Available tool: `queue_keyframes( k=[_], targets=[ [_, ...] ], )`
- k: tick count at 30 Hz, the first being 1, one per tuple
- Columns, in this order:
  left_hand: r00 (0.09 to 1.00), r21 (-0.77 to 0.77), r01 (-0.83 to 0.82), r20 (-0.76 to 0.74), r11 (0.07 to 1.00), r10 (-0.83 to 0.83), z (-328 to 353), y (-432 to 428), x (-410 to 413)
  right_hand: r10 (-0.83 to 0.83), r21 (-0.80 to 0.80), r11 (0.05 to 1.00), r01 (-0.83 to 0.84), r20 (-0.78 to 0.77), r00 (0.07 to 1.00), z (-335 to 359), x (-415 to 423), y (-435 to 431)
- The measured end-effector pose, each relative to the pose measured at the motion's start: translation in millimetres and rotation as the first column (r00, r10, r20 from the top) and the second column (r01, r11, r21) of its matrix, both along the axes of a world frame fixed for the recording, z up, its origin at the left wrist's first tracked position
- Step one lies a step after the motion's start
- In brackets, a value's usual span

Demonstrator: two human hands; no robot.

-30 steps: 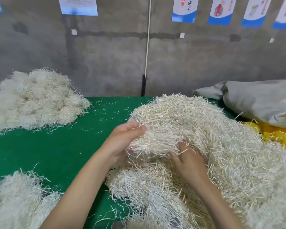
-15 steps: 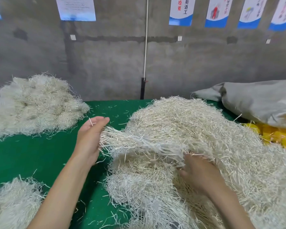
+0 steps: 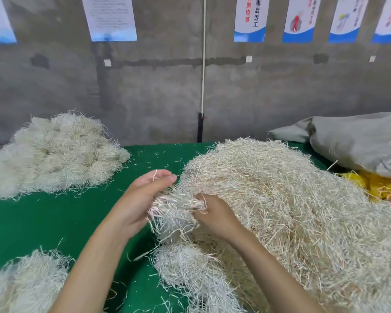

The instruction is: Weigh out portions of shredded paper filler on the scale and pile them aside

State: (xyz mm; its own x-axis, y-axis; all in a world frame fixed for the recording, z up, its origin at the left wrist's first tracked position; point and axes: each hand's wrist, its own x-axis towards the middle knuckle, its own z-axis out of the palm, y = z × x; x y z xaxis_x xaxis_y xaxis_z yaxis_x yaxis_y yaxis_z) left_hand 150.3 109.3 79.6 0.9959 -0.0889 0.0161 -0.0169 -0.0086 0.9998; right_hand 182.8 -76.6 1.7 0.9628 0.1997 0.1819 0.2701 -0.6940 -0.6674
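Note:
A big heap of cream shredded paper filler covers the right half of the green table. At its left edge a tuft of filler sits between both hands. My left hand cups the tuft from the left, palm turned toward it, fingers curved around the strands. My right hand grips the same tuft from the right, its fingertips buried in the paper. No scale shows in this view.
A pile of filler lies at the far left by the concrete wall. Another clump sits at the near left. A grey sack over yellow bags lies at the far right. Loose strands dot the green cloth.
My left hand, which had pulled a stretch of filler out to the left, has come back to the heap. My right hand has risen out of the paper and now grips the tuft.

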Motion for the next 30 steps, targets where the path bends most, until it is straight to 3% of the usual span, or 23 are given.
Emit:
queue_keyframes(
  k=[3, 5, 8, 10, 11, 13, 16, 18, 22, 25, 27, 30],
  targets=[
    [0.998, 0.162, 0.05, 0.025, 0.986, -0.054, -2.3, 15.1, 0.6, -0.164, -0.009, 0.986, 0.164, -0.038, 0.986, -27.5, 3.8, -20.7],
    [0.991, 0.404, 0.13, -0.021, 0.905, -0.133, -8.6, 18.4, 1.8, -0.233, 0.036, 0.971, 0.236, -0.062, 0.97, -37.9, -0.3, -33.3],
    [0.97, 0.798, 0.213, -0.104, 0.563, -0.219, -30.7, 14.5, 5.5, -0.314, 0.211, 0.92, 0.33, -0.108, 0.943, -40.4, -1.0, -46.8],
    [0.91, 0.877, 0.34, -0.216, 0.34, -0.354, -40.1, 13.1, 5.2, -0.373, 0.267, 0.887, 0.378, -0.072, 0.925, -34.0, 5.2, -54.5],
    [0.864, 0.848, 0.427, -0.28, 0.315, -0.418, -41.4, 14.1, 3.7, -0.39, 0.264, 0.883, 0.387, -0.041, 0.92, -31.0, 8.8, -57.8],
    [0.842, 0.744, 0.5, -0.296, 0.444, -0.452, -39.2, 22.2, 5.0, -0.376, 0.236, 0.899, 0.368, -0.012, 0.926, -28.1, 12.3, -61.8],
    [0.968, 0.572, 0.234, -0.064, 0.786, -0.242, -39.1, 36.5, 17.2, -0.298, 0.094, 0.949, 0.299, -0.026, 0.954, -37.0, 11.2, -62.8],
    [0.995, 0.461, 0.019, 0.074, 0.887, -0.06, -40.6, 35.2, 21.9, -0.259, -0.069, 0.964, 0.258, -0.011, 0.966, -47.3, 7.8, -63.2],
    [0.958, 0.231, -0.219, 0.235, 0.948, 0.164, -45.5, 18.2, 22.6, -0.233, -0.159, 0.958, 0.239, 0.058, 0.971, -62.1, -6.5, -57.3],
    [0.974, -0.172, -0.198, 0.073, 0.965, 0.213, -49.8, 6.7, 26.4, -0.203, -0.281, 0.935, 0.218, 0.083, 0.976, -74.5, -14.9, -61.0],
    [0.978, -0.447, -0.195, -0.023, 0.873, 0.207, -44.9, 6.6, 28.3, -0.182, -0.352, 0.92, 0.173, 0.008, 0.983, -84.1, -20.7, -66.6],
    [0.972, -0.721, -0.202, -0.066, 0.662, 0.225, -30.8, 15.0, 36.4, -0.307, -0.502, 0.833, 0.234, -0.066, 0.949, -85.3, -30.8, -77.7]
  ],
)
